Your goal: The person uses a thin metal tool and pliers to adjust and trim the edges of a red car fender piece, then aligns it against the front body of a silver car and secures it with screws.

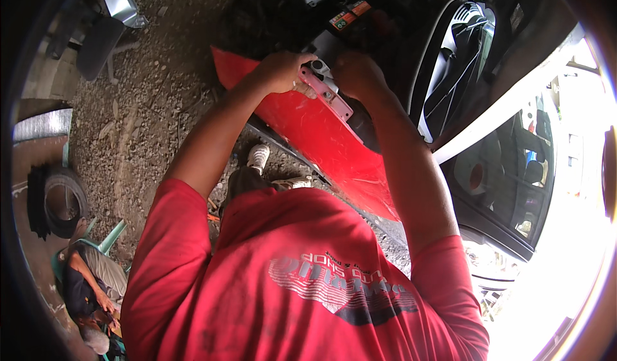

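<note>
My left hand (287, 73) is closed at the upper edge of a red car fender (315, 130), its fingertips curling round the pale red flange (329, 95) with holes in it. A silver metal piece (319, 69) with a round opening sits between my two hands, against that flange. My right hand (360, 76) is in shadow just right of the silver piece, fingers curled; whatever it grips is hidden. The dark engine bay (385, 33) lies beyond both hands.
To the right are the windscreen base (443, 65) and a car door window (508, 168). A seated person (96, 284) is at lower left, near a tyre (64, 200). Loose car panels (119, 1) lie at upper left on gravel ground (148, 91).
</note>
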The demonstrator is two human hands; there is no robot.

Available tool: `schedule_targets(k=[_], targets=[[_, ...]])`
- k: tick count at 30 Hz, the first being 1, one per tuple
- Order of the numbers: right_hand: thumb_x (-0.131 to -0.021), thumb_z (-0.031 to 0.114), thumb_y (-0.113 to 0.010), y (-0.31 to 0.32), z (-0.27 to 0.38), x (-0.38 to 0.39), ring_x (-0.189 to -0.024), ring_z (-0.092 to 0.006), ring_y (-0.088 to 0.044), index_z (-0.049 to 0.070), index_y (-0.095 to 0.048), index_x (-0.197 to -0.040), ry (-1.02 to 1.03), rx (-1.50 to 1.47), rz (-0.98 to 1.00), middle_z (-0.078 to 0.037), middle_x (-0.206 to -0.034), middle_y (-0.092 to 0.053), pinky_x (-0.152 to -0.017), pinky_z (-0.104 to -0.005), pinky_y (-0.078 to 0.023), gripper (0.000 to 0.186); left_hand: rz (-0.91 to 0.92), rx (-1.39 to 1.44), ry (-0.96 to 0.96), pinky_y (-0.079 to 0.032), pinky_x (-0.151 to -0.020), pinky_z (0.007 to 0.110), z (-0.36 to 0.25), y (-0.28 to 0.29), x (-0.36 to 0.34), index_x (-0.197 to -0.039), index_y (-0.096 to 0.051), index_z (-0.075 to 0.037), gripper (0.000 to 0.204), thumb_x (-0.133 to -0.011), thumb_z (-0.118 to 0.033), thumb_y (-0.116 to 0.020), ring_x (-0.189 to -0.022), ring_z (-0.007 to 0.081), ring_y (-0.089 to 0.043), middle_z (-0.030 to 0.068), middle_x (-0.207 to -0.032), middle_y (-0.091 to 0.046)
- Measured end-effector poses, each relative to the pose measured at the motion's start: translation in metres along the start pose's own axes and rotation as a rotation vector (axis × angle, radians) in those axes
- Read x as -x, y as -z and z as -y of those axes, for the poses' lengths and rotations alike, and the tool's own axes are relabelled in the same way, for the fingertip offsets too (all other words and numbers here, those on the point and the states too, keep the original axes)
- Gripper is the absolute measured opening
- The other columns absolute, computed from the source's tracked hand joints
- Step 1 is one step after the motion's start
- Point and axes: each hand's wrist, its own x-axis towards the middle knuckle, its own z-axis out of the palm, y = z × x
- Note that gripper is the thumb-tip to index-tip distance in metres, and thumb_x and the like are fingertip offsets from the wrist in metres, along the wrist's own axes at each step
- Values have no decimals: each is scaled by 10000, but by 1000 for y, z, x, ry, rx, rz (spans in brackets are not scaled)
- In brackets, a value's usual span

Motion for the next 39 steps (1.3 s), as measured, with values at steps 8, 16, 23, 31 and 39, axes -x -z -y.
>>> schedule_targets(k=[8,16,23,31,39], targets=[[-921,270,-704,5,31,24,-1045,-299,-790,128,-820,-1071,8,67,307,-112,-1029,-811,-948,-539,-585,237,27,69,4,-601,-916,420,3,-2,-3,-1578,-551,-130,1098,-653,-490,-1021,-1050,342,-770,171,-1162,-787],[-950,278,-669,-5,34,19,-1025,-288,-796,129,-825,-1049,22,177,289,-99,-1035,-819,-915,-503,-606,237,9,-7,-20,-598,-926,430,8,-4,-5,-1567,-582,-134,1117,-614,-506,-1031,-1054,361,-771,204,-1163,-788],[-941,256,-666,1,1,2,-1115,-322,-778,94,-833,-1061,-64,64,335,-159,-1140,-805,-936,-436,-620,261,56,-30,-7,-591,-959,418,9,-1,-13,-1557,-588,-103,1076,-644,-468,-1026,-1045,374,-775,227,-1142,-789],[-880,220,-704,11,37,28,-982,-326,-800,73,-815,-1006,88,146,265,-136,-964,-810,-866,-461,-623,224,61,28,9,-591,-961,403,10,1,-10,-1522,-626,-98,998,-673,-439,-1025,-1061,357,-772,225,-1181,-781],[-873,233,-719,10,39,23,-950,-300,-799,99,-815,-1009,12,179,374,-107,-955,-811,-839,-465,-601,214,45,-25,-8,-595,-975,434,-3,7,-10,-1515,-634,-104,1018,-644,-441,-1040,-1106,379,-756,212,-1196,-779]])
